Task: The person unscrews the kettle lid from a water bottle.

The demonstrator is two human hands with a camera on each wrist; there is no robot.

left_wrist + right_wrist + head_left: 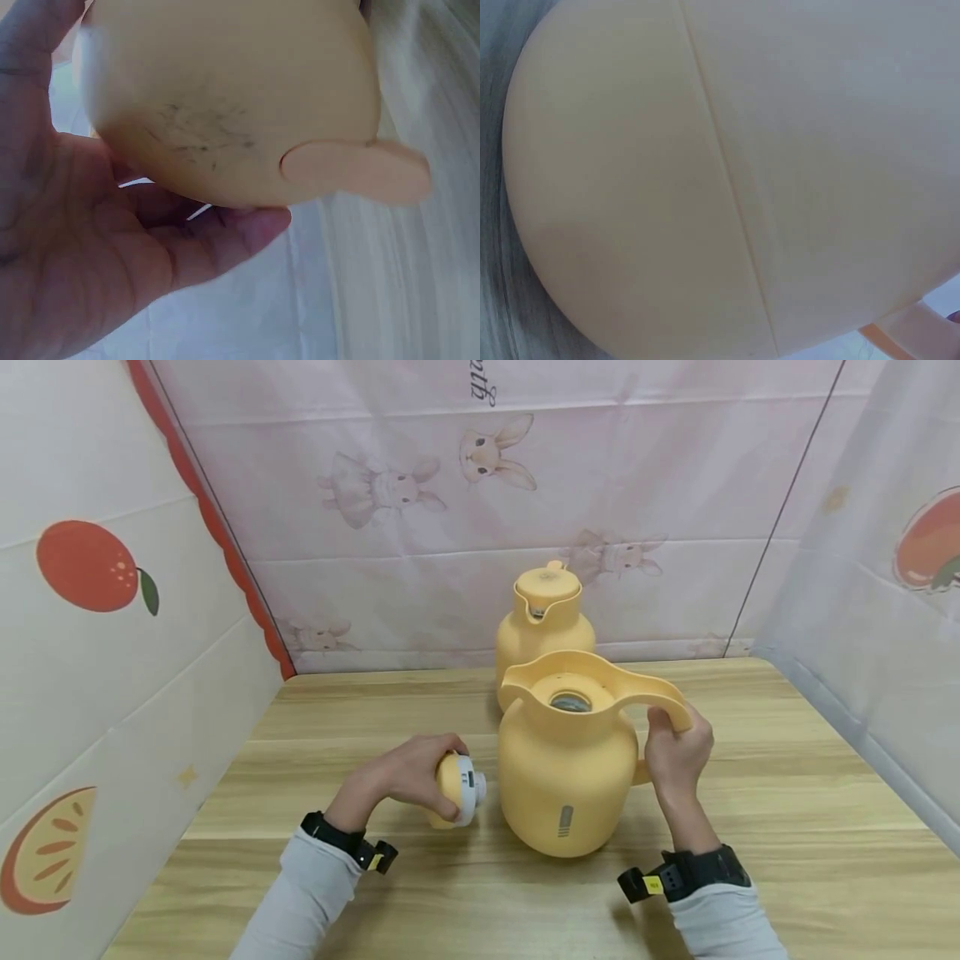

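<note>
My left hand (411,772) holds the lid (450,783) of a vacuum jug on its side, fingers and thumb round its rim. Its white underside and short plug face right, toward the jug. In the left wrist view, dark scuffs mark the yellow lid top (202,112), and a small tab (367,174) sticks out from it. The yellow vacuum jug (562,777) has its mouth (571,702) uncovered. Round its handle (660,693) curls my right hand (681,750). The jug's body (682,187) fills most of the right wrist view, which hides the hand's grip almost wholly.
A second yellow jug (542,639), lid on, stands close behind the first, partly hidden by it. Both are on a wood-grain table (810,827). A printed curtain (420,610) hangs at the back edge, with white side panels left and right.
</note>
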